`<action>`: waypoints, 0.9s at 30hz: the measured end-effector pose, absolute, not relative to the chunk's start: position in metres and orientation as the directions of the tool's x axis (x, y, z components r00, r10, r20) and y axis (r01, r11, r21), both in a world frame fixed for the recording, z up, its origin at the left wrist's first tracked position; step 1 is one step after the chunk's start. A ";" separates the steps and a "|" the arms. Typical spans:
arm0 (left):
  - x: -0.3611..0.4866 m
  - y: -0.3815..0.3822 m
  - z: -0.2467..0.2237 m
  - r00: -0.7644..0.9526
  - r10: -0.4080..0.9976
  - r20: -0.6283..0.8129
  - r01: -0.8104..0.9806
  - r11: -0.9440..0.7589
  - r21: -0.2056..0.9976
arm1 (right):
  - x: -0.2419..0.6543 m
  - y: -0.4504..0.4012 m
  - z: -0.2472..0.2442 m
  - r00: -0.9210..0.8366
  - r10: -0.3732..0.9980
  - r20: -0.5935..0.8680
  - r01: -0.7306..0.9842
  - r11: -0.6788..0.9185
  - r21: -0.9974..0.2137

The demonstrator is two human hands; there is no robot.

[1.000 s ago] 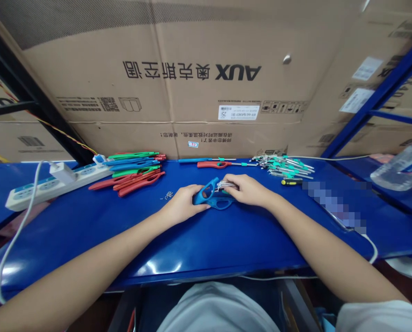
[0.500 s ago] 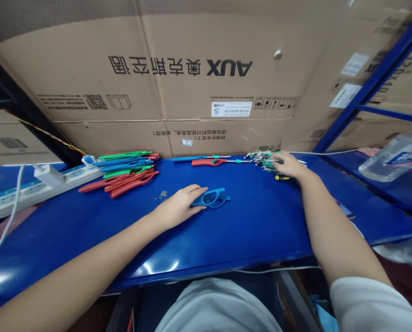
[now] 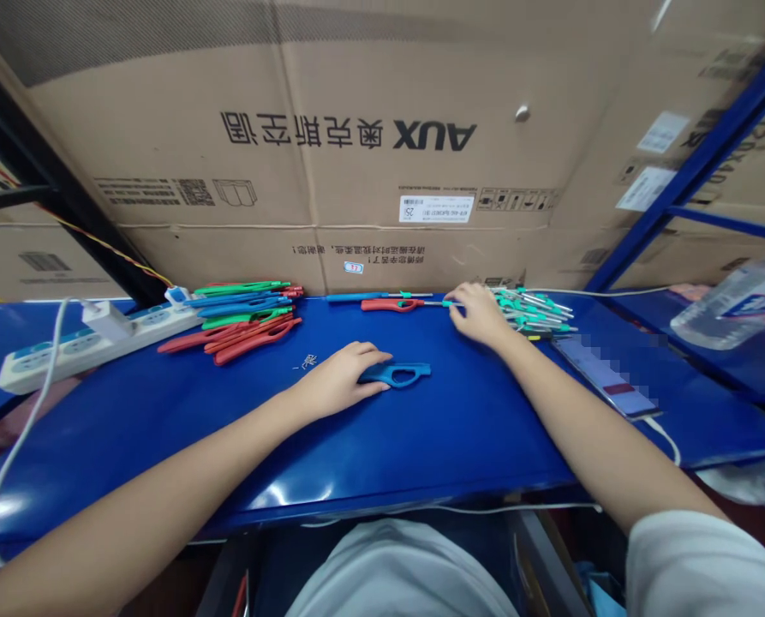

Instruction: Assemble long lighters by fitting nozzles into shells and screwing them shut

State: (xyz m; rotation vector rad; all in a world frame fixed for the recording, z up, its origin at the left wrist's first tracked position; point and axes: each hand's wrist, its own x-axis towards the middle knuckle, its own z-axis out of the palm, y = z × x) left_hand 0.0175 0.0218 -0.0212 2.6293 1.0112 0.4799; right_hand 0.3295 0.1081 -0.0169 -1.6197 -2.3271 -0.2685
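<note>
My left hand (image 3: 347, 377) grips a blue lighter handle casing (image 3: 414, 374) by its narrow end, just above the table; the trigger loop points right. Farther back, my right hand (image 3: 481, 313) is curled over the rod end of a red long-neck lighter (image 3: 391, 304), close to a teal clip (image 3: 448, 303). Anything inside its bent fingers is hidden. Right of that hand lies a pile of metal rods with teal clips (image 3: 536, 308). Behind the red lighter rests a blue lighter (image 3: 362, 296) with a rod. Small metal pins (image 3: 307, 362) lie left of the blue casing.
Several red, green and blue lighter casings (image 3: 247, 317) are heaped at the back left beside a white power strip (image 3: 99, 341). A phone (image 3: 606, 377) on a cable lies at the right, with a plastic bottle (image 3: 729, 304) beyond. Cardboard (image 3: 356, 171) walls the table's back.
My right hand has moved left from the rod pile to the red lighter's rod end, uncovering the pile and phone. The blue casing in my left hand has turned and shows narrower, its trigger loop more edge-aligned.
</note>
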 end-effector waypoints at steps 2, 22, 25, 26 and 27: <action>0.013 0.022 -0.012 0.690 0.714 0.117 0.618 -0.665 0.420 | 0.310 0.114 -0.018 -0.371 0.889 0.270 0.926 0.376 0.035; -0.146 0.067 0.078 0.163 0.986 -0.028 0.977 -0.158 0.143 | 0.286 0.042 0.017 -0.577 0.803 -0.152 0.811 0.540 -0.224; -0.155 0.068 0.071 0.133 0.991 -0.016 0.978 -0.129 0.163 | 0.273 0.035 0.009 -0.655 0.755 0.027 0.707 0.625 -0.333; -0.157 0.069 0.069 0.123 0.992 -0.007 0.978 -0.120 0.172 | 0.267 0.033 0.006 -0.670 0.740 0.059 0.684 0.647 -0.337; -0.157 0.069 0.067 0.114 0.993 0.001 0.977 -0.113 0.183 | 0.261 0.032 0.003 -0.681 0.729 0.072 0.671 0.660 -0.338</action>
